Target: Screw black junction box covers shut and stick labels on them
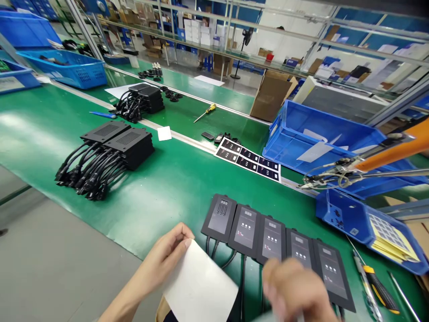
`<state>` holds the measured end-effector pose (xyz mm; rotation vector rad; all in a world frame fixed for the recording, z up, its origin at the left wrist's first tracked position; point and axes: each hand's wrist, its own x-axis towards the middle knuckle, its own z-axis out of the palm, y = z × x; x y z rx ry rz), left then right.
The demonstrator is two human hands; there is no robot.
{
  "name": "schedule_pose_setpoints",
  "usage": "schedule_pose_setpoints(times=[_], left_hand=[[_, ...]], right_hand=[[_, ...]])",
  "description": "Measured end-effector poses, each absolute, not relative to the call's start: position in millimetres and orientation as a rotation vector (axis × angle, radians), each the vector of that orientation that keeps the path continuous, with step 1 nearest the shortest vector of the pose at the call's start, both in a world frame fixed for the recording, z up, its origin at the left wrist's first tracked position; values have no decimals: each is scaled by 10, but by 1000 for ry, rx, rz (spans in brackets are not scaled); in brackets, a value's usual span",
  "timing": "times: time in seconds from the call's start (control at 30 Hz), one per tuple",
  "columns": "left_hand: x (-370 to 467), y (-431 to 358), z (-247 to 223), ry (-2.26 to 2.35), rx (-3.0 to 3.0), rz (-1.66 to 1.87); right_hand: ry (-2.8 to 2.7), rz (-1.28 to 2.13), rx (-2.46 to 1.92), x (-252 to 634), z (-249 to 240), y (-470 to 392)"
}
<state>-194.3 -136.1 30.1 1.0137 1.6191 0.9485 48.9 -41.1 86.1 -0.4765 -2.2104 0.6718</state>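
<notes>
My left hand (170,250) pinches the upper corner of a white sheet (204,286) between thumb and fingers. The sheet's visible side is blank. My right hand (295,286) is smeared by motion, its fingers curled, above the near edge of a row of flat black control boxes (246,226). Whether anything is in those fingers I cannot make out. Most boxes in the row carry a dark label with white marks; the leftmost box (219,217) shows bare slots below its display. Black cables come out of their near ends.
Stacked black boxes with cables (124,143) stand at left. A sheet of dark labels (248,158) lies by a blue bin (301,134). A yellow screwdriver (209,109) is farther back. At right are a blue tray (355,219), pliers (378,290) and an orange hanging tool (395,143).
</notes>
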Motion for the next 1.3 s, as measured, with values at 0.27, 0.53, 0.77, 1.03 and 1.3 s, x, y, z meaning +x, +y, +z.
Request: schedule_pose_setpoints(times=[0.27,0.53,0.77,1.03,1.3], left_hand=[[-1671,-1281,88,2154,1799,587],[-1636,-1336,-79,2281,2142,548],[-1616,-1351,-92,2266,2168,543],[-1622,-1338,-62,2243,2171,563],[-1617,-1331,-46,2226,2147,572]], right_hand=[[-1883,1392,-1122,-141,349,525],[-2133,1204,-1157,-336,8,656],[-2212,1102,-1165,-384,39,630],[-2204,1098,-1194,-379,21,647],[-2209,1091,-1207,-382,30,626]])
